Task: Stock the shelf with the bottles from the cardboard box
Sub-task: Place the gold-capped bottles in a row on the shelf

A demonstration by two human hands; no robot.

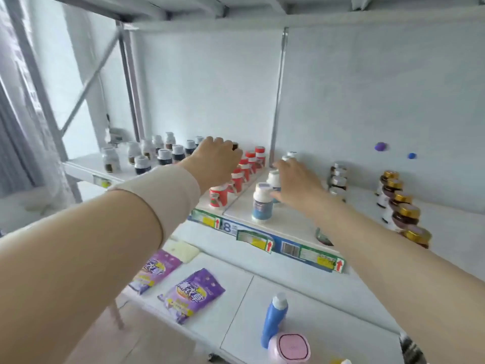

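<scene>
White shelf carries rows of bottles. The left hand curls over a dark-capped bottle behind the red-capped row, seemingly gripping it. The right hand, fingers spread, touches the blue-labelled white bottles.

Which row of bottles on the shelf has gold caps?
The rightmost row, dark bottles with shiny gold lids; the other rows have white, red or silver-looking caps.
</scene>
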